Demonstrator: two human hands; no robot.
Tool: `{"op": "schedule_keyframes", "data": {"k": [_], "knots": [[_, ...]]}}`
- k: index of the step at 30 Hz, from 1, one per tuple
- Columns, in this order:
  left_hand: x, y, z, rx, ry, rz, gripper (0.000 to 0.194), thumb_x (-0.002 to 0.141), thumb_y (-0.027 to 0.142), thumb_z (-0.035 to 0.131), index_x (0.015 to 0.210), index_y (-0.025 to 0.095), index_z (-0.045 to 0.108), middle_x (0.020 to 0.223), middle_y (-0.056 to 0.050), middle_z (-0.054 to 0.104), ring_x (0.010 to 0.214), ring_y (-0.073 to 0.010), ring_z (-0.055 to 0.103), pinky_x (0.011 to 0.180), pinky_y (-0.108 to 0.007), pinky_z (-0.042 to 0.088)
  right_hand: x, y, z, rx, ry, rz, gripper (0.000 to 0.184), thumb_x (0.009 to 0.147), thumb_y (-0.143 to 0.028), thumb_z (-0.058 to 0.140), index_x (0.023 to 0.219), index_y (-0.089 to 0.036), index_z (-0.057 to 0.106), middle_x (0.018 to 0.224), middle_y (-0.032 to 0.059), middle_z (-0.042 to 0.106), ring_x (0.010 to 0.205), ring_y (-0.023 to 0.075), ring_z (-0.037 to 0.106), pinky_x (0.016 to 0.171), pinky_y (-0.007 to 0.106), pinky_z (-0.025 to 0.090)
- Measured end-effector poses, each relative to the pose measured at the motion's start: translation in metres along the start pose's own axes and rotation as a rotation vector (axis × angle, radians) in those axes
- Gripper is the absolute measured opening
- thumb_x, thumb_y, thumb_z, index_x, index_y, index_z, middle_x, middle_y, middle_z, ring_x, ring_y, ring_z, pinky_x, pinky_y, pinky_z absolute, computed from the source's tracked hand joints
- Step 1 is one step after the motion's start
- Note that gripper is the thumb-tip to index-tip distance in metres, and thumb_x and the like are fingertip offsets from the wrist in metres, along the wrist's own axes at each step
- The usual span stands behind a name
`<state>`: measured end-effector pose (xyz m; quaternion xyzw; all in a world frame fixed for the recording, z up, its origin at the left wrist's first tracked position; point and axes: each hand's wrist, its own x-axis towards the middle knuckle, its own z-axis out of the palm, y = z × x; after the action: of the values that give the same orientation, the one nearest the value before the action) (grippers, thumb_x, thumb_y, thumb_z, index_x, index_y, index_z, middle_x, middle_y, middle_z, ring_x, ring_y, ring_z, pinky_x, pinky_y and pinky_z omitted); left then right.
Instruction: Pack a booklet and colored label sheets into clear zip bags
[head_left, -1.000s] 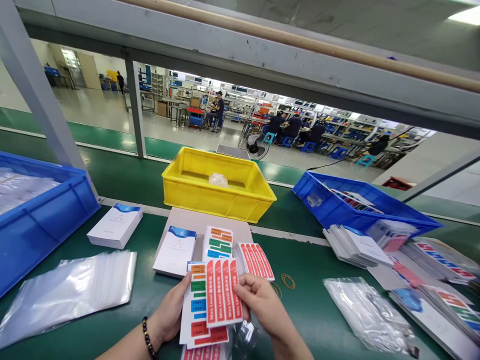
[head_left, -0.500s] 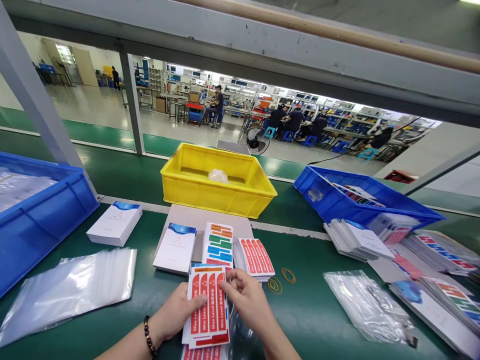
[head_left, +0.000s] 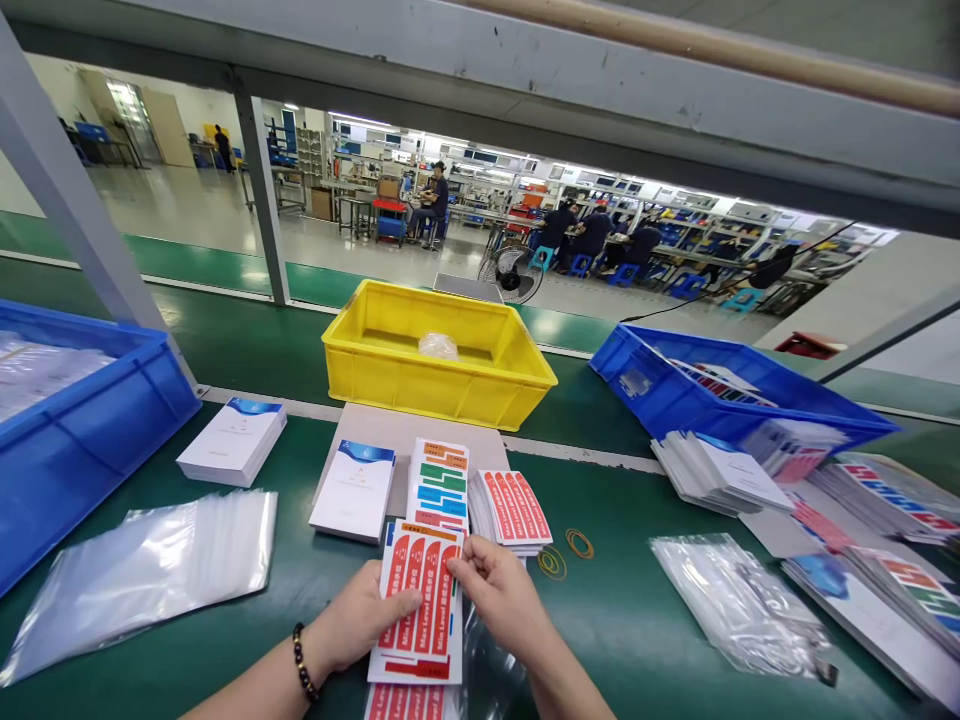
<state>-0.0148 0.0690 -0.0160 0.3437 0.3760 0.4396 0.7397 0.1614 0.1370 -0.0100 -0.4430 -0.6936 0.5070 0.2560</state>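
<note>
My left hand (head_left: 365, 617) grips a small set of printed sticker sheets (head_left: 420, 600) by the left edge, thumb on top. The front sheet bears red "Max Level" and "Min Level" strips. My right hand (head_left: 499, 597) pinches the same sheets at their upper right edge. Below them lie more red-printed sheets (head_left: 405, 703), and a clear plastic bag (head_left: 487, 665) sits under my right hand. Just beyond are a stack of white booklets (head_left: 354, 492), a stack of multicoloured sticker sheets (head_left: 439, 485) and a stack of red sticker sheets (head_left: 517, 508).
Rubber bands (head_left: 579, 543) lie to the right. A yellow bin (head_left: 442, 385) stands behind, between a left blue bin (head_left: 97, 410) and a right blue bin (head_left: 720, 405). Clear bags (head_left: 150, 570) and a booklet stack (head_left: 234, 442) are at left; more bags (head_left: 739, 600) are at right.
The held sheets look more squarely lined up, with the lower edge of the back sheet less exposed. Both hands keep their hold; the view has shifted slightly.
</note>
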Motion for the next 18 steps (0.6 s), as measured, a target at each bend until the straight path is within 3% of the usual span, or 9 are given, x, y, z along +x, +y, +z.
{"op": "schedule_keyframes", "data": {"k": [6, 8, 10, 12, 14, 16, 18], "knots": [[0.001, -0.001, -0.001, 0.037, 0.025, -0.023, 0.043, 0.069, 0.045, 0.068, 0.094, 0.010, 0.067, 0.086, -0.014, 0.072, 0.080, -0.0259, 0.066, 0.075, -0.035, 0.050, 0.000, 0.000, -0.001, -0.002, 0.015, 0.006, 0.027, 0.078, -0.036, 0.055, 0.060, -0.019, 0.045, 0.052, -0.0058, 0.042, 0.049, 0.0091, 0.038, 0.048, 0.020, 0.031], [0.000, 0.000, 0.000, 0.049, 0.026, -0.028, 0.043, 0.069, 0.046, 0.068, 0.092, 0.010, 0.067, 0.085, -0.014, 0.071, 0.079, -0.0258, 0.066, 0.074, -0.035, 0.049, -0.001, -0.004, 0.000, 0.092, 0.081, 0.007, 0.019, 0.075, -0.035, 0.061, 0.074, -0.019, 0.050, 0.058, -0.0054, 0.046, 0.052, 0.0097, 0.042, 0.050, 0.020, 0.035], [-0.001, 0.001, 0.002, 0.063, 0.008, -0.036, 0.042, 0.069, 0.046, 0.067, 0.091, 0.010, 0.067, 0.085, -0.014, 0.071, 0.080, -0.0255, 0.066, 0.075, -0.035, 0.049, -0.002, -0.010, 0.000, 0.247, 0.104, 0.001, 0.032, 0.071, -0.036, 0.066, 0.094, -0.021, 0.049, 0.072, -0.0023, 0.055, 0.059, 0.0116, 0.051, 0.055, 0.022, 0.041], [-0.003, 0.004, 0.002, 0.079, -0.030, -0.040, 0.042, 0.070, 0.046, 0.065, 0.093, 0.011, 0.065, 0.086, -0.013, 0.071, 0.080, -0.0251, 0.065, 0.074, -0.035, 0.048, -0.002, -0.013, 0.000, 0.377, -0.010, 0.013, 0.039, 0.070, -0.040, 0.067, 0.098, -0.021, 0.048, 0.084, 0.0022, 0.060, 0.068, 0.0148, 0.058, 0.061, 0.026, 0.046], [-0.004, 0.008, 0.001, 0.160, -0.033, 0.014, 0.042, 0.072, 0.045, 0.064, 0.099, 0.013, 0.062, 0.091, -0.011, 0.069, 0.083, -0.0246, 0.063, 0.075, -0.034, 0.047, -0.001, -0.014, -0.004, 0.408, -0.104, 0.021, 0.032, 0.071, -0.043, 0.066, 0.087, -0.019, 0.052, 0.081, 0.0037, 0.064, 0.069, 0.0171, 0.061, 0.062, 0.028, 0.048], [-0.004, 0.012, -0.002, 0.366, 0.049, 0.090, 0.038, 0.071, 0.040, 0.065, 0.100, 0.016, 0.059, 0.092, -0.007, 0.068, 0.084, -0.0229, 0.061, 0.073, -0.031, 0.046, 0.001, -0.011, -0.010, 0.401, -0.008, 0.013, 0.030, 0.070, -0.045, 0.067, 0.078, -0.018, 0.055, 0.072, 0.0026, 0.065, 0.065, 0.0173, 0.062, 0.060, 0.028, 0.049], [-0.003, 0.016, -0.007, 0.669, 0.184, 0.113, 0.026, 0.071, 0.032, 0.065, 0.092, 0.018, 0.060, 0.081, -0.003, 0.066, 0.074, -0.0199, 0.058, 0.065, -0.027, 0.042, 0.005, -0.007, -0.018, 0.461, 0.204, 0.001, 0.032, 0.068, -0.046, 0.068, 0.079, -0.019, 0.055, 0.067, 0.0010, 0.065, 0.060, 0.0165, 0.061, 0.057, 0.028, 0.049]]}}
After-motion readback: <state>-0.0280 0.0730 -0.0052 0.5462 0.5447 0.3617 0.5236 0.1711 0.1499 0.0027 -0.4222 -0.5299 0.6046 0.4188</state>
